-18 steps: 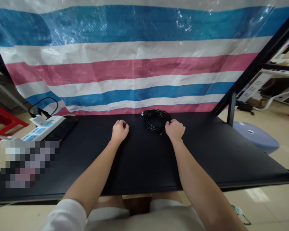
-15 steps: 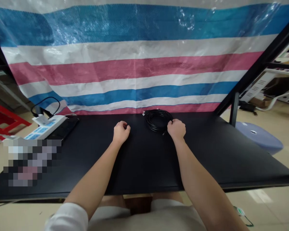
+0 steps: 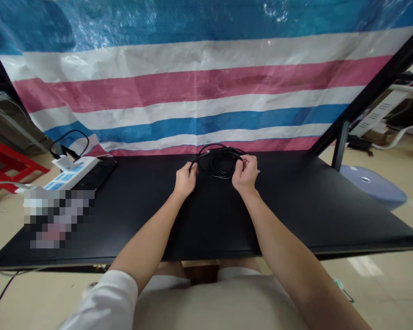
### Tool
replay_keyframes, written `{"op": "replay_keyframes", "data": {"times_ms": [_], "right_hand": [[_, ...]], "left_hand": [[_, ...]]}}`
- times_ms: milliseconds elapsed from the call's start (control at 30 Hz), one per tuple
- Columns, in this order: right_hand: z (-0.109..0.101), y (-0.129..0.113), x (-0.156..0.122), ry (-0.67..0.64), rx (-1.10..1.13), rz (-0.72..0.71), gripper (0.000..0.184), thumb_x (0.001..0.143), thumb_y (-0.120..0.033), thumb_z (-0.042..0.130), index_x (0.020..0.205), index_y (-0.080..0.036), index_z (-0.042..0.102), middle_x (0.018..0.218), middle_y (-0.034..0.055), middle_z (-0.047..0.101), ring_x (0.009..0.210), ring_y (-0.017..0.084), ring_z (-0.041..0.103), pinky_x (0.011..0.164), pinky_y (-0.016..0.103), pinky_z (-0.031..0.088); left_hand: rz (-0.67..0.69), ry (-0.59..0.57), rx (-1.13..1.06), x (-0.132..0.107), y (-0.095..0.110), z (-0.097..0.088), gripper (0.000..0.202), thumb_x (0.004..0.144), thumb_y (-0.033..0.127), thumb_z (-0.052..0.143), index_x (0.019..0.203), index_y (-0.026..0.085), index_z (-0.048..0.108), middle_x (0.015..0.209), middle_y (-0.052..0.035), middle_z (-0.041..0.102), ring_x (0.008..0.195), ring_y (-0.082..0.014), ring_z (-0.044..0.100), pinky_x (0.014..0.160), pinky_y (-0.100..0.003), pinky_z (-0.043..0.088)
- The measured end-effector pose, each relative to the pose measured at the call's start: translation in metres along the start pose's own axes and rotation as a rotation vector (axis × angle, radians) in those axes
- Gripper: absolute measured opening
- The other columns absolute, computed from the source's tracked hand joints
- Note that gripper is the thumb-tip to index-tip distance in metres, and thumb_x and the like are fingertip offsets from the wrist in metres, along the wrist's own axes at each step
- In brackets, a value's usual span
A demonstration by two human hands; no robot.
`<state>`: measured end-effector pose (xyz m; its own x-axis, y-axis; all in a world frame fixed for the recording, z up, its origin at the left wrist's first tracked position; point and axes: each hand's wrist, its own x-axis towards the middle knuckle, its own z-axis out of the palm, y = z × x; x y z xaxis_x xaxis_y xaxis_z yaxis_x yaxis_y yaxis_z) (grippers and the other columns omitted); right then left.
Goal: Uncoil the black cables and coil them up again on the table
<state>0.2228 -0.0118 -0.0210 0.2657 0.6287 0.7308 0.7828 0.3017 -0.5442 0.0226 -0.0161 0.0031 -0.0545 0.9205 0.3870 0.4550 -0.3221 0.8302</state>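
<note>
Two hands meet on one black cable coil [image 3: 221, 161], which sits between them at the far middle of the dark surface [image 3: 296, 211], close under the striped tarp [image 3: 199, 87].

Left hand [image 3: 185, 179] is closed on a strand that has lifted off the coil; that strand arcs up from its fingers and over toward the right, so the coil lies just right of and slightly beyond this hand. Right hand [image 3: 245, 173] is curled shut on the coil's right edge, fingers pinched at the top of the bundle, so the coil lies just left of and a little beyond it. A small pale tip shows just right of this hand, likely a plug end, though it is too small to be sure.

Both hands are in contact with the cable, so neither is nearer; the right holds the bundled loops, the left holds the loose run. The coil has no clear long axis: it is a roundish ring lying nearly flat, with the freed loop standing above its far-left part.

Well off to the left of the left hand lie a white power strip [image 3: 70, 168] and a dark flat device [image 3: 96, 174] beside it.
</note>
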Motion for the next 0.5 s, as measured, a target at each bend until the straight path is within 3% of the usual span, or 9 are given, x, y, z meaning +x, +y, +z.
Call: {"op": "replay_keyframes", "data": {"times_ms": [100, 200, 300, 400, 500], "right_hand": [[-0.005, 0.008, 0.003, 0.033, -0.042, 0.011, 0.033, 0.089, -0.036, 0.029, 0.095, -0.018, 0.056, 0.093, 0.0115, 0.053, 0.089, 0.024, 0.051, 0.084, 0.043, 0.042], [-0.008, 0.023, 0.008, 0.08, -0.185, 0.148, 0.035, 0.088, -0.04, 0.034, 0.092, -0.017, 0.06, 0.097, 0.0142, 0.055, 0.098, 0.028, 0.048, 0.088, 0.048, 0.039], [-0.008, 0.039, 0.01, 0.038, -0.281, 0.383, 0.036, 0.083, -0.045, 0.043, 0.092, -0.016, 0.062, 0.098, 0.0165, 0.056, 0.1, 0.033, 0.045, 0.084, 0.053, 0.039], [-0.005, 0.05, 0.009, -0.064, -0.296, 0.529, 0.035, 0.08, -0.045, 0.048, 0.089, -0.015, 0.064, 0.096, 0.017, 0.057, 0.098, 0.033, 0.046, 0.082, 0.053, 0.038], [-0.002, 0.056, 0.006, -0.049, -0.301, 0.521, 0.032, 0.074, -0.044, 0.055, 0.087, -0.016, 0.065, 0.095, 0.0158, 0.058, 0.093, 0.03, 0.046, 0.081, 0.05, 0.039]], "left_hand": [[-0.159, 0.124, -0.227, 0.005, 0.002, -0.008, 0.038, 0.078, 0.041, 0.058, 0.055, 0.021, 0.036, 0.045, 0.0071, 0.033, 0.041, -0.0072, 0.036, 0.044, -0.02, 0.033], [-0.316, 0.014, -0.544, 0.011, 0.001, -0.025, 0.036, 0.069, 0.042, 0.066, 0.058, 0.022, 0.038, 0.042, 0.0104, 0.027, 0.034, -0.0048, 0.024, 0.035, -0.018, 0.021], [-0.461, -0.052, -0.79, 0.016, -0.002, -0.045, 0.031, 0.075, 0.045, 0.054, 0.059, 0.022, 0.042, 0.041, 0.01, 0.022, 0.031, -0.0054, 0.019, 0.033, -0.018, 0.018], [-0.495, 0.044, -0.943, 0.02, -0.005, -0.061, 0.034, 0.078, 0.048, 0.045, 0.056, 0.022, 0.039, 0.042, 0.0083, 0.019, 0.032, -0.0063, 0.019, 0.032, -0.019, 0.019], [-0.476, 0.185, -1.027, 0.024, -0.01, -0.071, 0.034, 0.078, 0.048, 0.04, 0.055, 0.022, 0.037, 0.044, 0.007, 0.02, 0.034, -0.007, 0.021, 0.032, -0.019, 0.021]]}}
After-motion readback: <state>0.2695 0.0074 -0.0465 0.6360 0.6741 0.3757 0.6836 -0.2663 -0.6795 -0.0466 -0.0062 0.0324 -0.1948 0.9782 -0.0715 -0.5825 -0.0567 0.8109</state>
